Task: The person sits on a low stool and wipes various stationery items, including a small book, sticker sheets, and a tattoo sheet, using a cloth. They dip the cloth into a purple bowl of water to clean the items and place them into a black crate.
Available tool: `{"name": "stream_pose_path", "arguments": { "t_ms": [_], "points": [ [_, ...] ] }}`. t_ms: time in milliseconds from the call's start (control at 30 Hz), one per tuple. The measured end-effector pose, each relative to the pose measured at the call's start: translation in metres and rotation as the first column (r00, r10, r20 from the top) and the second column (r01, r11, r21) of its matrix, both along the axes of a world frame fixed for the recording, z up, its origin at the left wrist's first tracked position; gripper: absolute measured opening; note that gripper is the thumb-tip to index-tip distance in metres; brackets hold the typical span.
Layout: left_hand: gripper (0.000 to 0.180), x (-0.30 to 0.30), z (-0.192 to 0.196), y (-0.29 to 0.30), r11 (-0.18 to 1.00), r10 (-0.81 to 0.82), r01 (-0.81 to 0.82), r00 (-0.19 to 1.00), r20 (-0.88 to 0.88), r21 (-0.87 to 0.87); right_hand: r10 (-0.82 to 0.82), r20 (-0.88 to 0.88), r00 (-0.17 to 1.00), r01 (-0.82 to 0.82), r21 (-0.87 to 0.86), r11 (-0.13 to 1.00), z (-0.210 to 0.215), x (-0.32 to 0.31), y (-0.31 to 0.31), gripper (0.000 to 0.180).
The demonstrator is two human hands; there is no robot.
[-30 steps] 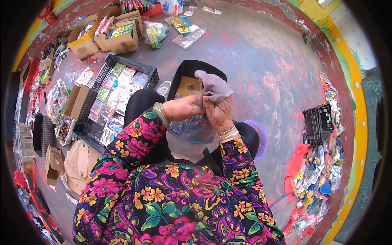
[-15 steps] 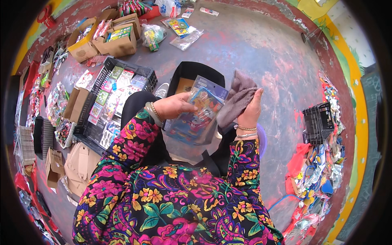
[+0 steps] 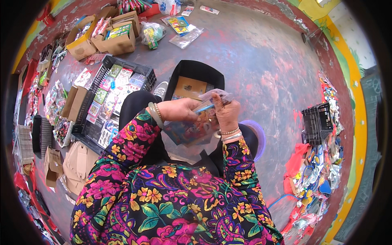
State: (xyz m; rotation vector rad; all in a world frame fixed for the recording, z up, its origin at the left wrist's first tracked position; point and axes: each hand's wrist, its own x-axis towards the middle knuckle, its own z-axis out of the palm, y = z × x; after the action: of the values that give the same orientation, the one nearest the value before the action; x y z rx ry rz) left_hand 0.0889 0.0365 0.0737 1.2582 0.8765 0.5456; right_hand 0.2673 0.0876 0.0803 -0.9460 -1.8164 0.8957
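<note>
A clear plastic packet (image 3: 190,130) with colourful cartoon pictures is held tilted over my lap, seemingly with more packets under it. My left hand (image 3: 179,109) is closed on its left upper edge. Opposite, my right hand (image 3: 227,115) pinches the clear top flap (image 3: 218,95), thumb up, and the flap is lifted and crumpled. Just beyond my hands stands a black open box (image 3: 197,66), with a brown card (image 3: 191,87) and some picture packets inside. The grey-brown cloth cannot be seen.
To the left is a black plastic crate (image 3: 87,128) of picture cards. Cardboard boxes (image 3: 118,44) and bagged goods stand farther back. A purple round rim (image 3: 259,139) shows by my right knee. Heaped goods and a small black crate (image 3: 317,123) line the right wall.
The grey-brown cloth has left my right hand and is out of view. That hand has come in left and taken hold of the packet's flap. My left hand keeps its grip.
</note>
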Motion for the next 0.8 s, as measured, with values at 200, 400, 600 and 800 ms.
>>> {"name": "stream_pose_path", "arguments": {
  "t_ms": [200, 400, 600, 800],
  "points": [
    [0.029, 0.002, -0.003, 0.000, 0.997, 0.067, -0.068, 0.998, -0.016, -0.039, -0.308, 0.121, 0.944, 0.294, 0.121, 0.948, -0.017, 0.011, 0.020, 0.041],
    [0.030, -0.008, -0.004, -0.004, 0.988, 0.146, -0.141, 0.986, 0.081, -0.066, -0.566, -0.080, 0.821, 0.555, -0.127, 0.822, -0.040, 0.052, 0.064, 0.054],
    [0.044, -0.025, -0.014, -0.001, 0.919, 0.395, -0.340, 0.766, 0.508, -0.201, -0.440, -0.696, 0.568, 0.049, -0.505, 0.862, 0.014, 0.059, 0.047, 0.051],
    [0.050, -0.024, -0.013, 0.006, 0.838, 0.528, -0.481, 0.592, 0.608, -0.260, 0.316, -0.544, 0.777, -0.469, -0.167, 0.867, 0.021, 0.049, 0.028, 0.071]
  ]
}}
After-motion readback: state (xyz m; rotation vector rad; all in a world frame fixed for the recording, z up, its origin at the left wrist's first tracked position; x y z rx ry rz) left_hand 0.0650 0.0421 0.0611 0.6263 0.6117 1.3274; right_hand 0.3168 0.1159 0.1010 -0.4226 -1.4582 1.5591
